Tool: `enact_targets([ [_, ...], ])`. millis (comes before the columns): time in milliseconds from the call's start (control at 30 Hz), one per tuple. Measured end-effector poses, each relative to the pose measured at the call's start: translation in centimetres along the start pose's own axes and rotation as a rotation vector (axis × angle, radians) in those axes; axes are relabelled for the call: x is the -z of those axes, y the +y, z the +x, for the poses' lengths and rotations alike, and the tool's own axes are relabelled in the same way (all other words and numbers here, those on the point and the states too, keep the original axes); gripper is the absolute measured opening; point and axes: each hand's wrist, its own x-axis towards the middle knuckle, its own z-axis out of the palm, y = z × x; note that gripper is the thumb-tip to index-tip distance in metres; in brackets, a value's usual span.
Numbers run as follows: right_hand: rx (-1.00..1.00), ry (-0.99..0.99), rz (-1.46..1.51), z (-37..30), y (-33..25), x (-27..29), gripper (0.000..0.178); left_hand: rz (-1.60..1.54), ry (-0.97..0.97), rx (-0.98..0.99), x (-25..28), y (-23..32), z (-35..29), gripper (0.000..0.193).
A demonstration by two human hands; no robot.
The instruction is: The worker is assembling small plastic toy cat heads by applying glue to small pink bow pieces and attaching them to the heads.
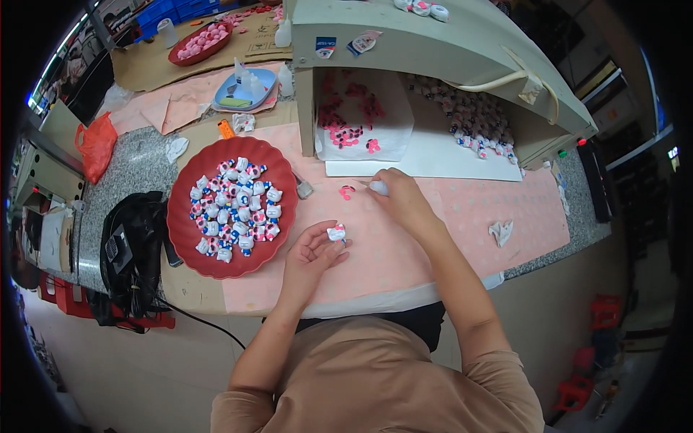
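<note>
My left hand (pixel 312 254) is closed round a small white figurine (pixel 336 233) with pink and blue parts, held over the pink cloth (pixel 404 252). In my right hand (pixel 406 200) is a small white squeeze bottle (pixel 379 187), gripped in the fingers with its thin tip toward the left. Several small pink pieces (pixel 347 193) lie on the cloth just left of that tip. A red scalloped bowl (pixel 177 242) of similar white, pink and blue figurines stands left of my left hand.
Under a pale green machine hood (pixel 433 54) lie pink pieces (pixel 339 133) and rows of figurines (pixel 480 123). A blue tray (pixel 253 102) with bottles stands behind the bowl. A black bag (pixel 130 252) lies at left, and a crumpled tissue (pixel 501 232) at right.
</note>
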Motion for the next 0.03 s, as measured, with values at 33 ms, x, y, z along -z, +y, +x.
enact_targets([
  [33, -0.085, -0.064, 0.060, 0.16, -0.35, 0.18, 0.022, -0.011, 0.011, -0.005, 0.31, -0.09, -0.18, 0.040],
])
